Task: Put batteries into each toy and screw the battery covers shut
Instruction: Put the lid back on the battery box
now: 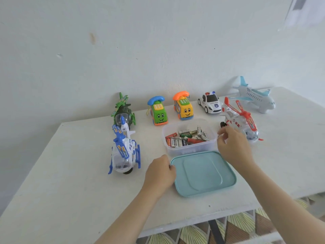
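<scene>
We see the batteries [187, 138] lying loose in a clear container [186, 152] at the middle of the white table [70, 173], between the two hands and slightly beyond them. The teal lid [204, 173] lies flat on the table just in front of the container. The left hand [159, 173] curls its fingers round the lid's left edge. The right hand [232, 145] hangs by the container's right rim with thumb and fingers loosely bent. We cannot tell whether it holds anything.

The toys stand around the container, none in a hand. The red and white helicopter [237, 117] sits just behind the right hand. The blue and white helicopter [124, 152] lies left of the left hand, with the green helicopter [124, 113] behind it. Along the wall we see the green phone car [159, 113], the yellow phone car [184, 108], the police car [211, 103] and the airplane [256, 97].
</scene>
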Action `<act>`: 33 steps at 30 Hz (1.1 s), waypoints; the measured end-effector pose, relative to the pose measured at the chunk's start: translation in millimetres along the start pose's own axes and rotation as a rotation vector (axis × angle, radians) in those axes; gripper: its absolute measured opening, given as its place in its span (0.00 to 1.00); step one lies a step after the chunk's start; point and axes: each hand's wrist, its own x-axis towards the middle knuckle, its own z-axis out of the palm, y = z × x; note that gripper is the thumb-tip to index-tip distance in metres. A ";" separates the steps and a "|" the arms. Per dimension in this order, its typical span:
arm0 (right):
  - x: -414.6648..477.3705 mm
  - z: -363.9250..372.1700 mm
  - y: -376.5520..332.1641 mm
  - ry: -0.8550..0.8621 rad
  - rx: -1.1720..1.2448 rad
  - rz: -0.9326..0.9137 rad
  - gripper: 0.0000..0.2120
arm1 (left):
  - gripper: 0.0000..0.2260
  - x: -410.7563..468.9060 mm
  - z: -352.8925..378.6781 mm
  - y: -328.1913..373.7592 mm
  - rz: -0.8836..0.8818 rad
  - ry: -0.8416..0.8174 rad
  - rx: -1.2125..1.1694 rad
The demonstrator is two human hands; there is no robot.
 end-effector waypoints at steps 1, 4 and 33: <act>-1.7 -3.4 1.7 -0.008 -0.007 0.034 0.06 | 0.03 -1.5 -1.6 0.6 -0.013 0.002 -0.091; -6.1 -10.7 4.5 -0.072 -0.044 0.108 0.07 | 0.11 -5.9 -13.0 6.9 -0.089 -0.073 -0.328; 22.8 0.2 -11.8 -0.216 -0.024 -0.049 0.20 | 0.23 42.4 -0.9 18.0 0.204 0.464 -0.369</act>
